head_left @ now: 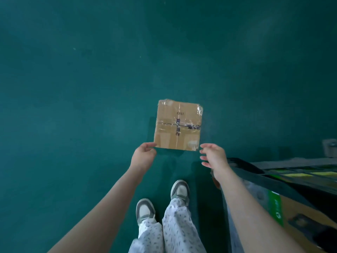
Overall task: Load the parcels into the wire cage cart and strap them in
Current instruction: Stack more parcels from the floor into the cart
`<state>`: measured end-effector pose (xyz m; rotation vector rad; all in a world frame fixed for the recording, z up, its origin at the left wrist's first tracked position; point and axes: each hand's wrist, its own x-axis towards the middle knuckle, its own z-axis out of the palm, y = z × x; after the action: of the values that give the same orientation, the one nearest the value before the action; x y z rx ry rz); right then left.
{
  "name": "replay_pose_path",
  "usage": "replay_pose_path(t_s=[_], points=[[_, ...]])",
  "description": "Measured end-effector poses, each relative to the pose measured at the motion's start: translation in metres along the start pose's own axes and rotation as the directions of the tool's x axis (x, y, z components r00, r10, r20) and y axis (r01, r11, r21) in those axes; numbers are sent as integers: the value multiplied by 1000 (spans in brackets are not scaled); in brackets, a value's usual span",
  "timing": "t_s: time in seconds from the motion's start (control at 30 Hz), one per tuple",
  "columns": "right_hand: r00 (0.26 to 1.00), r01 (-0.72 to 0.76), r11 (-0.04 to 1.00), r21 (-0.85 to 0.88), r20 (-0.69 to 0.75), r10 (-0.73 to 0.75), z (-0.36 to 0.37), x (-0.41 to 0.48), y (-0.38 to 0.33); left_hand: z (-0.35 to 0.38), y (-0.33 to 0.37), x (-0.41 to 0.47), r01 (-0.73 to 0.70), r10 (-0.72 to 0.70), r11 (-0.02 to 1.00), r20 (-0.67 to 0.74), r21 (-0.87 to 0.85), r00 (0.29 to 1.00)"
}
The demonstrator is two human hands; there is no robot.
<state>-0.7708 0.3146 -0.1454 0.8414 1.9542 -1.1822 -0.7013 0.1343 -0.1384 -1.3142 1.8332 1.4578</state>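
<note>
Parcel pickup, early in the load: a flat cardboard parcel (177,125), cross-bound with clear tape, sits just ahead of my feet on the floor, or barely off it; I cannot tell which. It is not yet in any cart.

My left hand (144,155) meets the parcel's corner at its 7 o'clock, thumb and curled fingers on the edge. Whether they pinch the corner or merely touch it, I cannot tell. My right hand (213,156) hovers just beside the 5 o'clock corner, fingers spread, holding nothing.

As I judge it, nearly everything is left: lifting this parcel, carrying it, stowing it, strapping the load. No strap is in sight.

The floor (73,106) is smooth teal-green, scuffed in pale patches and bare toward 12 and 9 o'clock. At 4 o'clock of the view stands a dark-framed structure (273,179), perhaps the cart, though I see no wire mesh. Under it is a brown carton (300,212) with a green label. My grey-and-white sneakers (179,189) and patterned trousers (175,225) fill 6 o'clock.
</note>
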Motion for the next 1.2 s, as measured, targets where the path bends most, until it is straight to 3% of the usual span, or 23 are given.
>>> replay_pose_path(t_s=[0.27,0.37,0.53,0.8,1.2], points=[[1000,-11,996,-87,-15,9,40,106,34,37,-28,107,42,-43,999,58,15,997],[997,-71,991,-110,26,74,46,126,45,48,-36,124,38,-42,998,105,45,994],[984,-104,994,30,147,98,57,124,50,54,-38,123,37,-42,999,133,40,990],[992,30,956,291,111,-65,29,42,22,10,3,37,-59,60,998,75,-24,995],[978,132,919,372,102,-182,-32,-160,-67,-86,87,-158,-179,192,945,24,-273,981]])
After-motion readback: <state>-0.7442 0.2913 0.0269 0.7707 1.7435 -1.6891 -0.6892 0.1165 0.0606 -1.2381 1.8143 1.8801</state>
